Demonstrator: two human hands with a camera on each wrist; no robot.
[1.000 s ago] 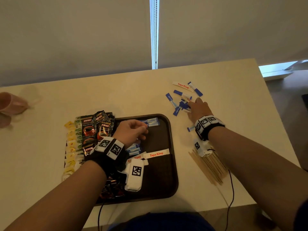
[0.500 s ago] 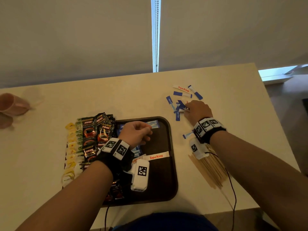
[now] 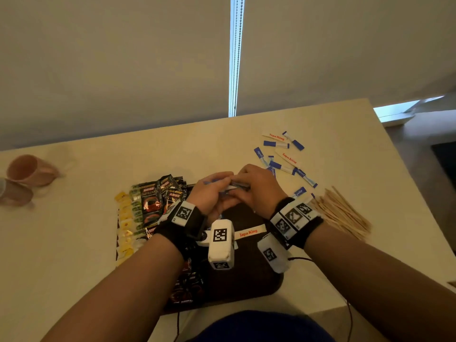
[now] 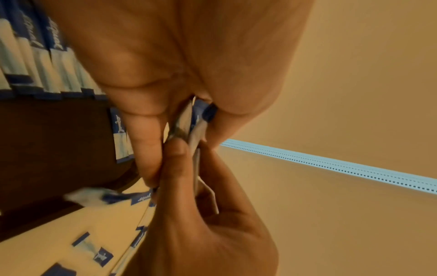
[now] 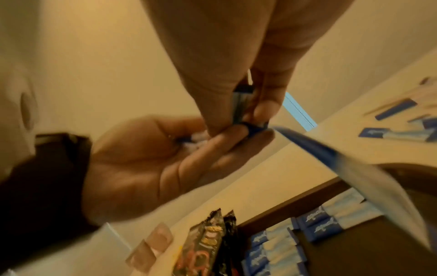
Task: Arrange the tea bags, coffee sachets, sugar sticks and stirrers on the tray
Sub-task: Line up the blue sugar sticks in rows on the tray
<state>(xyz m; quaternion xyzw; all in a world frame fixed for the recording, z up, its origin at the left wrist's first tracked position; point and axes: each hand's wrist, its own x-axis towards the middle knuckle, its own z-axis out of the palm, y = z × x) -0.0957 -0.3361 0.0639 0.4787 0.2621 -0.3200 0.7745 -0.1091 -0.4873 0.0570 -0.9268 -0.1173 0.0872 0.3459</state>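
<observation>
Pinching a small bundle of blue sugar sticks (image 3: 232, 187) between both grips, left hand (image 3: 212, 196) and right hand (image 3: 259, 191) clamped on it above the tray (image 3: 246, 287)'s far edge. We should square the ends, then lay them w/ the row already on the tray. Left wrist view shows that sugar row (image 4: 42, 61); head view hides it. Loose sticks (image 3: 283, 154) and stirrers (image 3: 343, 213) wait on the surface (image 3: 74, 243).

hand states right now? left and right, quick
Left hand: fingers curled round a small bundle of blue-and-white sugar sticks, above the tray.
Right hand: pinches the same sugar sticks from the other end.
</observation>
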